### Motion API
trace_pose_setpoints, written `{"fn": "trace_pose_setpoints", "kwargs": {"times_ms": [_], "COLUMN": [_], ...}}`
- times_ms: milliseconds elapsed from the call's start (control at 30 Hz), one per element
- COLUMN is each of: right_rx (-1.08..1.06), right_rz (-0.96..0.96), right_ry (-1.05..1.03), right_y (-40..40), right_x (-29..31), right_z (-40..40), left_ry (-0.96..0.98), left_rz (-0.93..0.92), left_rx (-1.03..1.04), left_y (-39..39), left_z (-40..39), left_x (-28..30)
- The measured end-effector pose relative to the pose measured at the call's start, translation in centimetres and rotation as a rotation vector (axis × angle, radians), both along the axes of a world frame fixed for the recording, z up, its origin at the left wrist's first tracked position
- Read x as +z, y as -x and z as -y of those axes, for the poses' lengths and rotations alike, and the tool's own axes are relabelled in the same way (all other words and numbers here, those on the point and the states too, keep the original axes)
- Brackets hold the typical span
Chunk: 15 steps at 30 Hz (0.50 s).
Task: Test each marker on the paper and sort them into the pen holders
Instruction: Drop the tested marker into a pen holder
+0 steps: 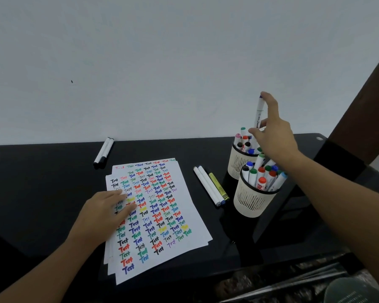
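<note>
While my right hand [269, 132] holds a white marker [259, 111] upright, fingers pinched round its barrel and a fingertip on its blue top end, I judge from the head view that the sorting step is in hand: the marker hangs directly over the far pen holder [239, 162], with the near pen holder [253, 200] below my wrist. Next I would need to lower it straight into a gap among the crowded caps, or lift it clear if it is coming out; I cannot tell which. My left hand [106, 209] lies flat, fingers straight, pressing the paper [162, 215]. Between my hands lie 3 loose markers [210, 186]; 2 more [103, 153] lie beyond the left hand. My palm hides the marker's lower end.
</note>
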State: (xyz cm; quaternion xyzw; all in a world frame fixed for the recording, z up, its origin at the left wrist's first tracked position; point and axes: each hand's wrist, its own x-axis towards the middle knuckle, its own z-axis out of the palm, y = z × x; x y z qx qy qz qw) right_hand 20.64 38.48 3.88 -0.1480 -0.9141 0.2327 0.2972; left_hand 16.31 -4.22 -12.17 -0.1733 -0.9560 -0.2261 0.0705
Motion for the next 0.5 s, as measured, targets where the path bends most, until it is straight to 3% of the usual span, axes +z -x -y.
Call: {"fn": "trace_pose_setpoints", "kwargs": {"times_ms": [500], "right_rx": [0.014], "right_rz": [0.133], "right_ry": [-0.107], "right_y": [0.5], "right_x": [-1.1], "right_z": [-1.8], "left_ry": [0.023], "left_rz": [0.006], "left_rx": [0.006], "left_y": [0.0], "left_z": [-0.1], "left_x": [0.3]}}
